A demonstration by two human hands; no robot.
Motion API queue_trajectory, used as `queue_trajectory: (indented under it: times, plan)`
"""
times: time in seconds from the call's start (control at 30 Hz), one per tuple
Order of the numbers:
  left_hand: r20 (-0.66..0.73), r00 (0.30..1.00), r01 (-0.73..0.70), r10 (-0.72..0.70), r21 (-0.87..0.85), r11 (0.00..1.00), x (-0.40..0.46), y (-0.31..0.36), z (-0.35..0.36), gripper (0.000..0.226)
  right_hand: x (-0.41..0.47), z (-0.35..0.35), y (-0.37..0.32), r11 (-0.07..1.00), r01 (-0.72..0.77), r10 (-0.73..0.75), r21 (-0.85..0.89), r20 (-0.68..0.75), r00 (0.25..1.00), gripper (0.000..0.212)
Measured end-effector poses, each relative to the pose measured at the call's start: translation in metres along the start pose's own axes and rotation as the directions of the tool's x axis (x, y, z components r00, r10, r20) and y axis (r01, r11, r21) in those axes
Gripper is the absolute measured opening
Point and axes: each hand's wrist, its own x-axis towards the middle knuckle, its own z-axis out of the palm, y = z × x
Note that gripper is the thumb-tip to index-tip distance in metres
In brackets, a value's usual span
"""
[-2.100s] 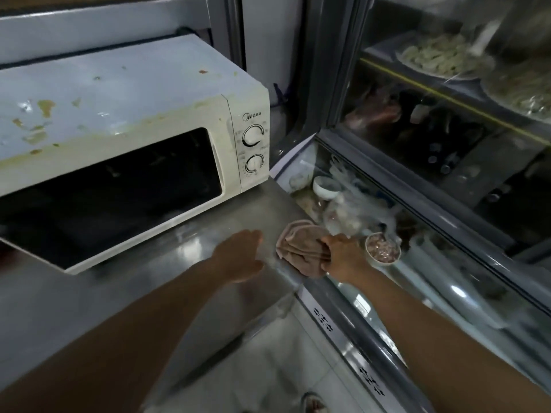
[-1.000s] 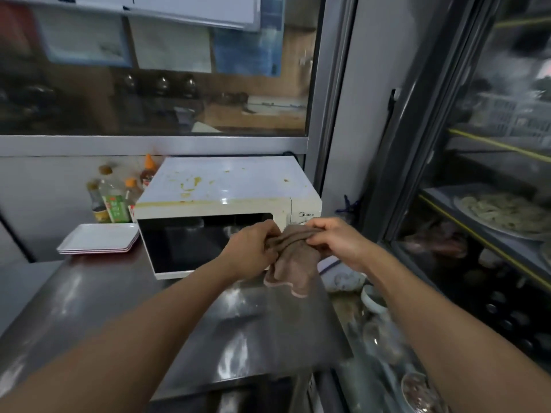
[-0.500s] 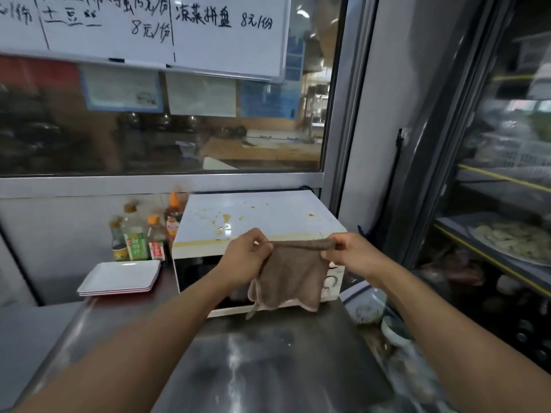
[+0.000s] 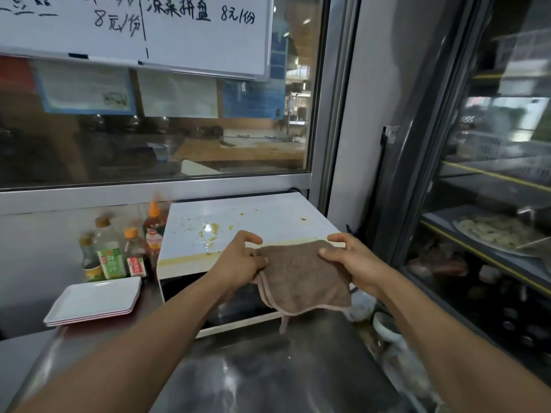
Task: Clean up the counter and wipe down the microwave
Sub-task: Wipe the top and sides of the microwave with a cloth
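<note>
Head view: left hand and right hand pinch the brown cloth by its top corners, fingers curled on it. It hangs spread before the stained microwave at the tabletop's far edge

We see the microwave at the back of the counter, sauce bottles to its left, stacked plates before them, our cloth before the microwave, display fridge right.
</note>
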Motion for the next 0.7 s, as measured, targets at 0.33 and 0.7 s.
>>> queue_trajectory:
  times: [0.33, 0.7]
  plan:
    - [-0.082, 0.995, 0.051, -0.051, 0.001, 0.999, 0.096, 0.016, 0.047, 0.016, 0.093, -0.043, -0.017, 0.918, 0.114, -0.154, -0.38, -0.075, 0.985, 0.033]
    - [-0.153, 0.985, 0.042, 0.077, 0.651, 0.758, 0.196, 0.0, 0.06, 0.038, 0.219, -0.054, 0.011, 0.539, 0.203, -0.362, -0.818, -0.007, 0.932, 0.036]
